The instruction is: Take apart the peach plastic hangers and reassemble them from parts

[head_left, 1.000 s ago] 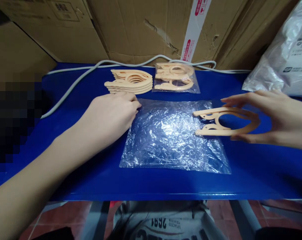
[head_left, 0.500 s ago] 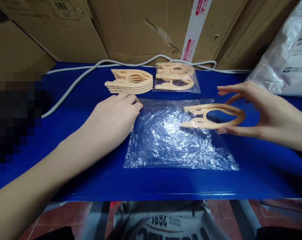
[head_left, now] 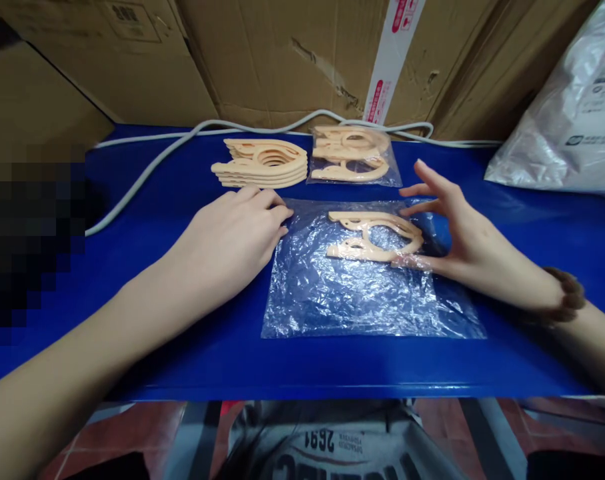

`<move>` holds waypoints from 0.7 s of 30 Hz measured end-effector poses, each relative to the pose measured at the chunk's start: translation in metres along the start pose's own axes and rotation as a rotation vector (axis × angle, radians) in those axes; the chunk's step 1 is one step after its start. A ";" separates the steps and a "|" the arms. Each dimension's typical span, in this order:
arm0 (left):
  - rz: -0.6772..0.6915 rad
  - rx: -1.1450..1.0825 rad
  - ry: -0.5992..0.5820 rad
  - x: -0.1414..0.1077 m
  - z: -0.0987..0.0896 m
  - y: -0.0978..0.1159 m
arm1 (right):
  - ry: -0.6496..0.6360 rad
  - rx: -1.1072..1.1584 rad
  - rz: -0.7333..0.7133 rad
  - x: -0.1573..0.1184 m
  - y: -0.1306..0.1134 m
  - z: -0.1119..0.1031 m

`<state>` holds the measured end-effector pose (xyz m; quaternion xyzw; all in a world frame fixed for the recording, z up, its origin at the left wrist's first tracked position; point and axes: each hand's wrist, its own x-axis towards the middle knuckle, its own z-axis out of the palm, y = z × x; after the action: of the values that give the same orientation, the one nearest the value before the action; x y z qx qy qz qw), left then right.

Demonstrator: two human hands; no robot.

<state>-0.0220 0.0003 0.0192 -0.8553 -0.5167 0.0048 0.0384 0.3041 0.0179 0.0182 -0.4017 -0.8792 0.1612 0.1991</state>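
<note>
A beige folded travel hanger point(head_left: 389, 255) lies inside a clear plastic bag point(head_left: 327, 300), flat on the blue table. My right hand point(head_left: 462, 233) reaches into the bag's right side, thumb at the hanger's lower edge and fingers at its upper edge, gripping its rounded end. The index finger is raised. My left hand point(head_left: 237, 230) is closed at the bag's upper left edge, pinching the film; part of the grip is hidden under the fingers. Just behind it sits a stack of several loose folded hangers point(head_left: 262, 175). Beside the stack lies a clear packet of hangers point(head_left: 355, 157).
A white cable point(head_left: 152, 167) runs along the back of the blue table point(head_left: 332, 370). Cardboard boxes point(head_left: 282, 73) stand behind it. A white plastic sack point(head_left: 557, 140) rests at the right rear. The table's front edge is close to my body.
My right hand has moved left, carrying the hanger from the bag's right opening fully under the film. The bag has shifted slightly right. My left hand stays nearly in place.
</note>
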 end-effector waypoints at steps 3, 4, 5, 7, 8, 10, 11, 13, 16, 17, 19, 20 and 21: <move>-0.039 0.001 -0.002 -0.001 -0.002 0.000 | 0.008 -0.072 0.013 -0.003 0.006 -0.012; -0.053 -0.005 0.002 -0.002 -0.002 0.000 | -0.002 -0.085 0.037 -0.004 0.007 -0.015; -0.065 -0.013 0.009 -0.002 -0.002 0.001 | -0.014 -0.087 0.062 -0.005 0.008 -0.017; -0.081 -0.041 0.026 -0.003 -0.002 0.001 | -0.028 -0.061 0.097 -0.005 0.007 -0.016; -0.085 -0.060 0.035 -0.003 -0.001 0.002 | -0.019 -0.047 0.103 -0.004 0.006 -0.013; -0.078 -0.100 0.045 -0.003 -0.001 0.003 | 0.002 -0.039 0.106 -0.002 0.002 -0.006; -0.072 -0.116 0.045 -0.003 0.000 0.004 | 0.014 -0.041 0.102 -0.001 0.000 -0.002; -0.066 -0.134 0.042 -0.002 0.000 0.004 | 0.022 -0.053 0.097 0.002 -0.004 0.005; -0.066 -0.148 0.055 -0.001 0.002 0.002 | 0.028 -0.098 0.085 0.005 -0.008 0.012; -0.058 -0.159 0.066 0.000 0.002 0.001 | 0.038 -0.115 0.084 0.006 -0.009 0.013; 0.001 -0.202 0.083 0.003 0.005 -0.003 | 0.063 -0.134 0.092 0.006 -0.010 0.014; 0.041 -0.234 0.088 0.005 0.006 -0.005 | 0.073 -0.130 0.101 0.006 -0.010 0.014; 0.078 -0.270 0.091 0.007 0.008 -0.007 | 0.082 -0.119 0.111 0.006 -0.010 0.014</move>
<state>-0.0254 0.0103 0.0121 -0.8715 -0.4766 -0.1021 -0.0537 0.2873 0.0145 0.0120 -0.4672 -0.8548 0.1028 0.2014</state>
